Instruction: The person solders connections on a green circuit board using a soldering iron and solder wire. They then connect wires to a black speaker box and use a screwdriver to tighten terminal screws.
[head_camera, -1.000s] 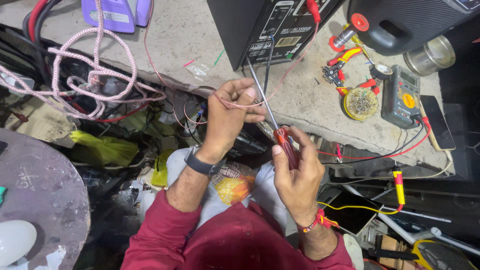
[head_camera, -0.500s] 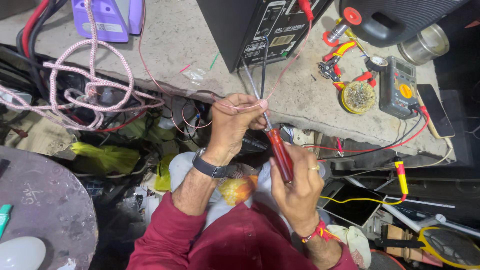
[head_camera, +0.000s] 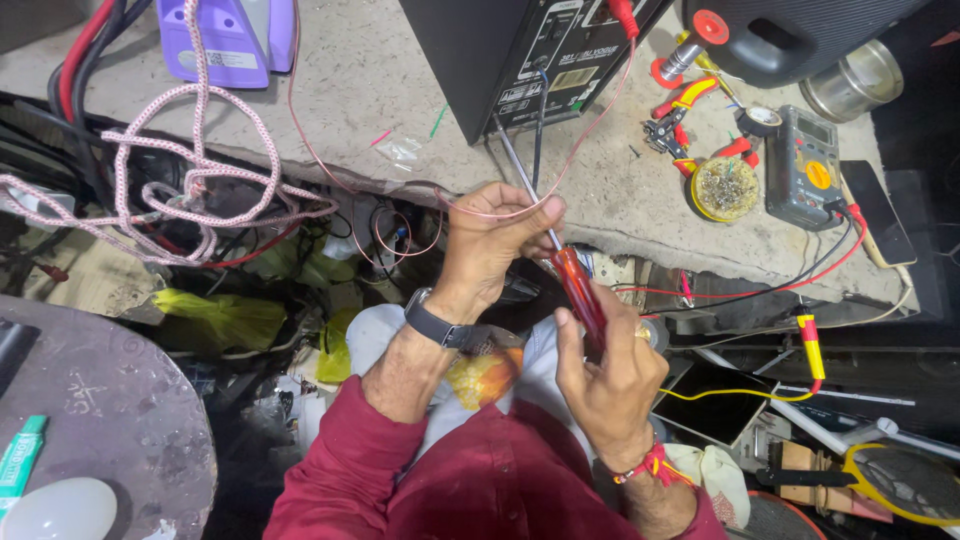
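Both hands busy | left hand (head_camera: 490, 245) pinches thin red wire (head_camera: 590, 130) | right hand (head_camera: 610, 375) grips red-handled screwdriver (head_camera: 578, 290)

A single view from a camera worn on the person's head, looking steeply down over the chest and lap. Both hands sit close to the lens at centre: the left hand (head_camera: 490, 245) and the right hand (head_camera: 610, 375). The concrete workbench (head_camera: 370, 90) fills the upper part, facing away from the wearer, with a black amplifier box (head_camera: 520, 50) at its far edge. There is no second view to overlap.
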